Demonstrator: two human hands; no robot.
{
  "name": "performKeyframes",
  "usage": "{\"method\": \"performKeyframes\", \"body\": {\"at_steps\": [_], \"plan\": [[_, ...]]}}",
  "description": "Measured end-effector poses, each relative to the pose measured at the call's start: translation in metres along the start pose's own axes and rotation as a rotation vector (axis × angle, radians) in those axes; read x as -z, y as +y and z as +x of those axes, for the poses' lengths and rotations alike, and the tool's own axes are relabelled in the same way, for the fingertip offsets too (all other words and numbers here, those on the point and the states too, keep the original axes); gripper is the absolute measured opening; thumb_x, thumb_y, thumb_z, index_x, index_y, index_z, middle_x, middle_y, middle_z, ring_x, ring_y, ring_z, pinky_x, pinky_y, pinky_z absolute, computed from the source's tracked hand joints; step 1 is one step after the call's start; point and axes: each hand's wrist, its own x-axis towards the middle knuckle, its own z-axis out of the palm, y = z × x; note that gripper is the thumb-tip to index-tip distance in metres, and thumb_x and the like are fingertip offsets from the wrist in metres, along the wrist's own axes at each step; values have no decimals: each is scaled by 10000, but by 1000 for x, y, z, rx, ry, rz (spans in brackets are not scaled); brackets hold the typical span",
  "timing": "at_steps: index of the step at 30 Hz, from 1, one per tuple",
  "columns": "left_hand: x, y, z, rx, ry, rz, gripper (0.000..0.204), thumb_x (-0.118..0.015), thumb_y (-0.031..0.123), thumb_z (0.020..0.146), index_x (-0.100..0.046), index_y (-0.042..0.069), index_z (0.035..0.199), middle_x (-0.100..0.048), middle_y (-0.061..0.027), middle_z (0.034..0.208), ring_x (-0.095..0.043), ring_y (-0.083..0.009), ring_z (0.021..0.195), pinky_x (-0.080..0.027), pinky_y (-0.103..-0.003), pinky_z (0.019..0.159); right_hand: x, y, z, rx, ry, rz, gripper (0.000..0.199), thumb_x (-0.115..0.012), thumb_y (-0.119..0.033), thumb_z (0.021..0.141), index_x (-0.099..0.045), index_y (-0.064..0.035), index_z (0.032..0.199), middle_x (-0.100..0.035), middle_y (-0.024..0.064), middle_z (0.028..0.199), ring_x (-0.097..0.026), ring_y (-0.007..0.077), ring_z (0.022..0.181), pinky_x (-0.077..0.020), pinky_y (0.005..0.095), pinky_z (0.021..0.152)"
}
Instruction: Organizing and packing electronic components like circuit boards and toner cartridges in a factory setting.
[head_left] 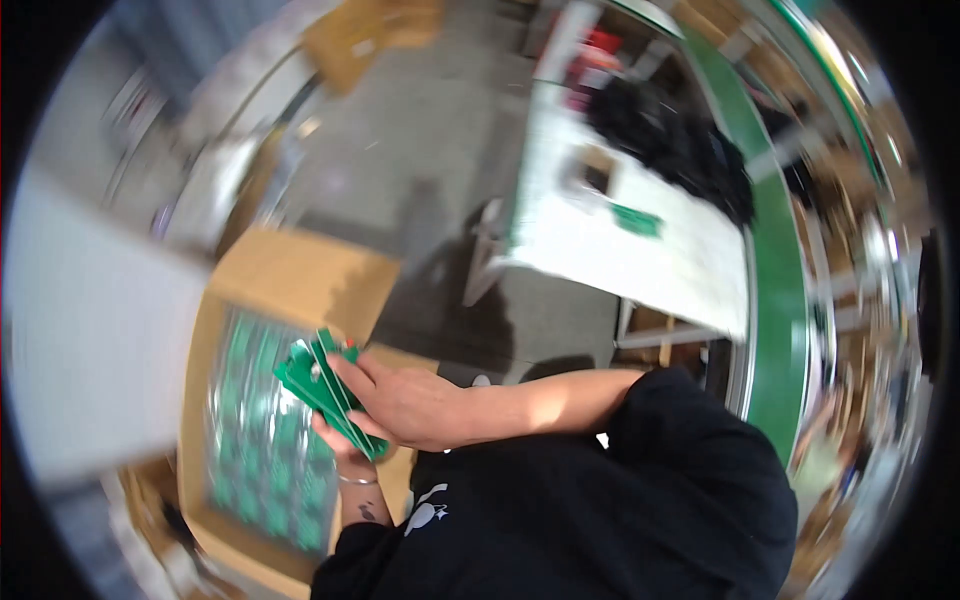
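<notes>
Over an open cardboard box, my left hand (342, 447) grips a few flat green cards (305, 378) from below; they look like thin packages or boards, blurred by motion. My right hand (415, 402) closes over the upper side of the same bundle, its fingers on the front green card (343, 400). A small red spot shows beside the fingers. Inside the cardboard box (300, 255), rows of green items in clear plastic (265, 450) fill the visible space below my hands. The left fingers are partly hidden behind the cards.
A white-topped table (570, 235) stands ahead to the right, bearing a black heap of cloth or bags (680, 140), a green packet (637, 221) and a small brown box (597, 170). A green strip (775, 300) runs along its right side. A large white surface (90, 330) lies to the left.
</notes>
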Motion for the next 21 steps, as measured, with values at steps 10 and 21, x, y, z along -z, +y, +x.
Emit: {"method": "performKeyframes", "body": {"at_steps": [10,21], "plan": [[-181,-121,102,978,-514,49,691,-589,425,751,-367,91,1313,-543,-123,1156,-575,-268,1015,-517,-377,823,158,82,-173,-54,463,-703,589,-621,-188,701,-410,-84,1241,-433,122,1216,-340,293,1219,-299,422,995],[-246,-215,195,1939,-604,48,391,-550,31,825,-463,18,1206,-579,-133,1090,-584,-225,1006,-509,-359,855,195,102,-207,-386,93,-965,545,-495,-225,790,-404,-53,1299,-328,111,1391,-211,275,1332,-135,443,1093]]}}
